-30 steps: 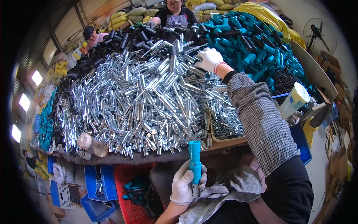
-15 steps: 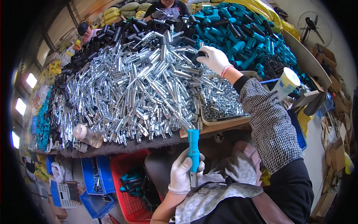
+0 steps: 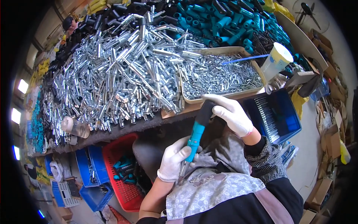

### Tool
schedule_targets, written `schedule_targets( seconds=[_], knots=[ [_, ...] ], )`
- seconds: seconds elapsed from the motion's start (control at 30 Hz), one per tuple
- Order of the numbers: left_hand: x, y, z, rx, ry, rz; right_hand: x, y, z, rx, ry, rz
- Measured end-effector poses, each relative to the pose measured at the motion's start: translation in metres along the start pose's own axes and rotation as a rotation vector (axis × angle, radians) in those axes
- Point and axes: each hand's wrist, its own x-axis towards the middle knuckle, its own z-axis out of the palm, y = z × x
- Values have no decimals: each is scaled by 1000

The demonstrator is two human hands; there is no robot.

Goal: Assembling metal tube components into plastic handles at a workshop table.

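In front of my lap, my left hand (image 3: 172,159), in a white glove, is closed round a teal plastic tool handle (image 3: 196,135) with a metal shaft (image 3: 183,168) coming out below. The handle tilts, its upper end leaning right. At that end is a black sleeve (image 3: 204,113), in line with the teal part; how far it sits over it I cannot tell. My right hand (image 3: 235,116), gloved too, grips the sleeve at its top with thumb and fingers.
A heap of shiny metal parts (image 3: 123,71) covers the bench. A tray of small metal pieces (image 3: 223,72) is beyond my right hand, with a paper cup (image 3: 276,61) beside it. Teal handles (image 3: 223,22) lie at the back. A red basket (image 3: 108,156) and blue bins (image 3: 294,128) stand lower down.
My right hand has come back from the far pile to my lap with the black sleeve, now at the handle's top. The teal handle has tilted rightward. My view has turned downward.
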Motion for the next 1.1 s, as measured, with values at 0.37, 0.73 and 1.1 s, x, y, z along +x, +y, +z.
schedule_targets(
  seconds=[0.37,0.73,1.1],
  knots=[
    [8,-20,8,305,46,107,-38,14,38,-762,4,-314],
    [18,-16,27,929,97,454,42,21,-123,-1321,540,-183],
    [19,-13,11,654,185,223,4,-29,-38,-534,-177,-277]
  ],
)
